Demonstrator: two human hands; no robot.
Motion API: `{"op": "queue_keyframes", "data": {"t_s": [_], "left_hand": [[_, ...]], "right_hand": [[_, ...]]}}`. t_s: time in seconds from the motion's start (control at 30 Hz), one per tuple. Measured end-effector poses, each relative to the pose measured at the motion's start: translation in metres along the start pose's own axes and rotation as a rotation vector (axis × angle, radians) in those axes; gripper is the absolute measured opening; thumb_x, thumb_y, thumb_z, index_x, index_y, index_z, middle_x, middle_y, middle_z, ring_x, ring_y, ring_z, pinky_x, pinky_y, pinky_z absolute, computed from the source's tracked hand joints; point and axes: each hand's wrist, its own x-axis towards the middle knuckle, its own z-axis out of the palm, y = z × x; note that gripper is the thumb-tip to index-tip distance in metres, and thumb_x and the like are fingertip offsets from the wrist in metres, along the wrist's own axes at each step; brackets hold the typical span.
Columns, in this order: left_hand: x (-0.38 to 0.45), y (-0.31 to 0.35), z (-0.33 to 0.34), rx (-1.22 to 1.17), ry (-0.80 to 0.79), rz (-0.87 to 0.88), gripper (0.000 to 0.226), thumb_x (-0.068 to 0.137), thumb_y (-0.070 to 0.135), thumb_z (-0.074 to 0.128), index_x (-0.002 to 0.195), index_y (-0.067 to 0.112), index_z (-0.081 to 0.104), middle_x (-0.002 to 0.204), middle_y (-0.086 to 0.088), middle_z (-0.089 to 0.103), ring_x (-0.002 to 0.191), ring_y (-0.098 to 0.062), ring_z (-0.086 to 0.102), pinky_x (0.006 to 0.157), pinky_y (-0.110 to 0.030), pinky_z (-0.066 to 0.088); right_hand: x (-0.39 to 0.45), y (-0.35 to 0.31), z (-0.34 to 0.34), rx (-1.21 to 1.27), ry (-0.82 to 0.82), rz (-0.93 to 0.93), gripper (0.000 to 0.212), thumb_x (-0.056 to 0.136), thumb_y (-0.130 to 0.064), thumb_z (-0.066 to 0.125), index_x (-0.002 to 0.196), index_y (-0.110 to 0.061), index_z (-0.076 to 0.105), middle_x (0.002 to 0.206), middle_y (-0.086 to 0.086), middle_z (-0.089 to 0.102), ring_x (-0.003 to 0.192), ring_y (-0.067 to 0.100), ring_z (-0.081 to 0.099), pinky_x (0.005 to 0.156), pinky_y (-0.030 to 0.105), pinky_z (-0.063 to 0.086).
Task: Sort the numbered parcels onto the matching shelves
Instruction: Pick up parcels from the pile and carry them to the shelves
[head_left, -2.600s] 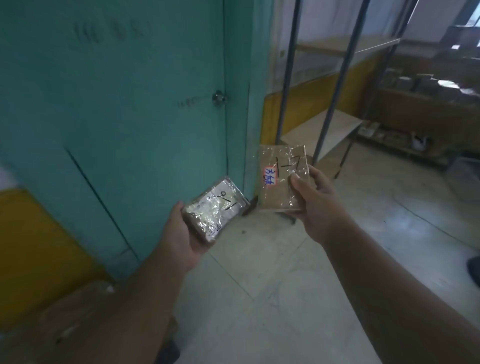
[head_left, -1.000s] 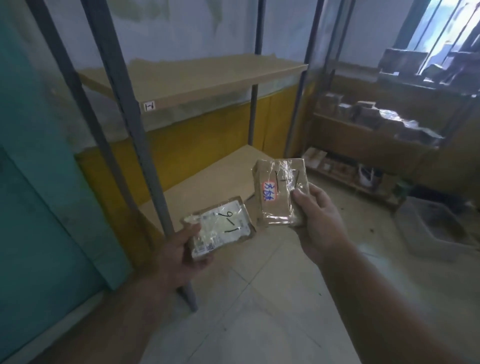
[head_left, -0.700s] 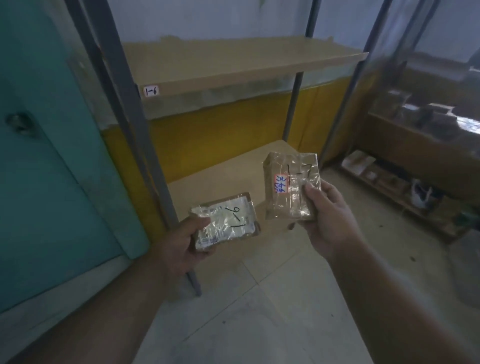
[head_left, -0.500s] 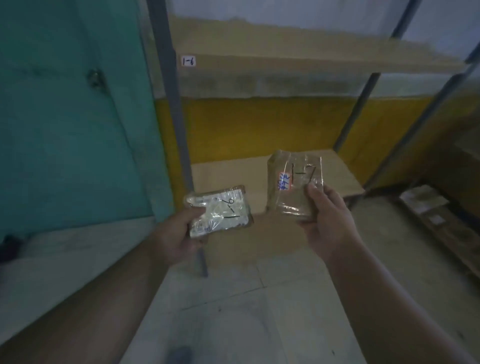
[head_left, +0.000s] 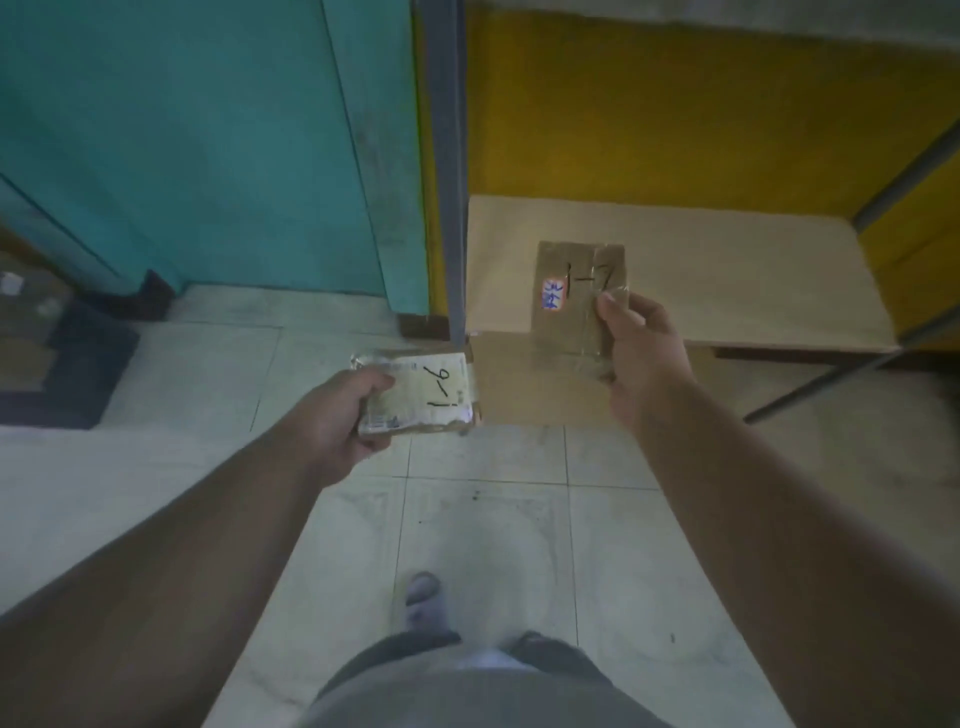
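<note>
My left hand grips a flat parcel with a white label marked "1-6", held low over the tiled floor in front of the shelf post. My right hand holds up a brown taped parcel marked "1-7" with a small red-and-blue sticker, its thumb pressed on the parcel's right side. This parcel hangs in front of the low wooden shelf board, above its front edge.
A grey metal shelf post stands between the teal door and the yellow wall. A diagonal metal brace runs at the right. Dark boxes lie on the floor at left. My foot shows below.
My view has tilted down and drawn closer to the low shelf; the upper "1-6" shelf has left the frame. Both hands keep hold of their parcels in much the same pose.
</note>
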Motion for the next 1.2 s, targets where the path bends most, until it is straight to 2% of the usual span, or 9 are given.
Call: {"op": "queue_keyframes", "data": {"t_s": [0.1, 0.3, 0.5, 0.6, 0.7, 0.83, 0.93, 1.1, 1.2], "left_hand": [[0.014, -0.002, 0.009, 0.010, 0.032, -0.025, 0.022, 0.092, 0.013, 0.062, 0.113, 0.015, 0.061, 0.101, -0.008, 0.072, 0.080, -0.022, 0.066, 0.061, -0.032, 0.046], [0.040, -0.007, 0.024, 0.067, 0.074, -0.067, 0.023, 0.091, 0.010, 0.064, 0.113, 0.009, 0.060, 0.108, -0.016, 0.068, 0.080, -0.026, 0.064, 0.063, -0.034, 0.051], [0.065, -0.005, 0.038, 0.060, 0.175, -0.088, 0.024, 0.089, 0.009, 0.066, 0.112, 0.008, 0.060, 0.117, -0.021, 0.062, 0.100, -0.035, 0.063, 0.077, -0.039, 0.054], [0.080, -0.003, 0.049, 0.129, 0.149, -0.035, 0.025, 0.092, 0.007, 0.063, 0.116, 0.003, 0.058, 0.112, -0.016, 0.062, 0.090, -0.029, 0.064, 0.072, -0.038, 0.059], [0.093, -0.006, 0.055, 0.101, 0.171, -0.010, 0.031, 0.093, 0.010, 0.061, 0.123, 0.002, 0.057, 0.110, -0.017, 0.062, 0.089, -0.030, 0.064, 0.088, -0.051, 0.056], [0.103, -0.014, 0.058, 0.100, 0.193, -0.028, 0.036, 0.093, 0.010, 0.061, 0.128, 0.001, 0.056, 0.112, -0.020, 0.063, 0.097, -0.035, 0.063, 0.097, -0.058, 0.053], [0.109, -0.018, 0.059, 0.088, 0.203, -0.029, 0.035, 0.093, 0.011, 0.062, 0.126, 0.003, 0.057, 0.113, -0.020, 0.064, 0.097, -0.035, 0.064, 0.095, -0.058, 0.054], [0.121, -0.021, 0.059, 0.073, 0.188, -0.003, 0.020, 0.092, 0.012, 0.063, 0.111, 0.007, 0.060, 0.100, -0.014, 0.063, 0.086, -0.029, 0.063, 0.089, -0.052, 0.055], [0.122, -0.022, 0.058, 0.080, 0.154, 0.007, 0.017, 0.090, 0.013, 0.063, 0.107, 0.010, 0.062, 0.102, -0.014, 0.065, 0.087, -0.030, 0.064, 0.090, -0.053, 0.055]], "right_hand": [[0.025, 0.013, 0.010, -0.061, 0.025, 0.030, 0.042, 0.081, -0.040, 0.078, 0.116, -0.027, 0.059, 0.086, -0.006, 0.078, 0.077, 0.014, 0.076, 0.078, 0.048, 0.062], [0.078, 0.027, 0.039, -0.181, 0.015, 0.070, 0.045, 0.078, -0.050, 0.077, 0.112, -0.031, 0.055, 0.101, -0.001, 0.073, 0.091, 0.023, 0.073, 0.083, 0.049, 0.060], [0.143, 0.025, 0.083, -0.348, -0.019, 0.002, 0.043, 0.084, -0.053, 0.072, 0.113, -0.028, 0.052, 0.094, -0.005, 0.065, 0.076, 0.014, 0.067, 0.063, 0.027, 0.055], [0.173, 0.029, 0.097, -0.403, -0.026, -0.025, 0.039, 0.087, -0.051, 0.071, 0.111, -0.027, 0.052, 0.089, -0.007, 0.060, 0.073, 0.011, 0.063, 0.061, 0.025, 0.052], [0.195, 0.040, 0.101, -0.460, -0.025, -0.037, 0.038, 0.089, -0.049, 0.069, 0.115, -0.026, 0.054, 0.085, -0.010, 0.056, 0.071, 0.007, 0.059, 0.055, 0.021, 0.043], [0.215, 0.053, 0.104, -0.541, -0.046, -0.080, 0.044, 0.088, -0.048, 0.069, 0.122, -0.024, 0.056, 0.093, -0.006, 0.061, 0.072, 0.007, 0.057, 0.063, 0.022, 0.045], [0.226, 0.060, 0.109, -0.670, -0.059, -0.140, 0.045, 0.091, -0.046, 0.064, 0.127, -0.018, 0.057, 0.117, 0.005, 0.066, 0.096, 0.022, 0.064, 0.086, 0.034, 0.054], [0.234, 0.057, 0.114, -0.949, -0.042, -0.213, 0.045, 0.096, -0.047, 0.056, 0.123, -0.013, 0.064, 0.118, 0.011, 0.066, 0.099, 0.028, 0.063, 0.077, 0.027, 0.043], [0.219, 0.051, 0.109, -1.015, -0.002, -0.237, 0.053, 0.096, -0.047, 0.057, 0.135, -0.011, 0.055, 0.132, 0.014, 0.057, 0.117, 0.031, 0.056, 0.093, 0.034, 0.045]]}}
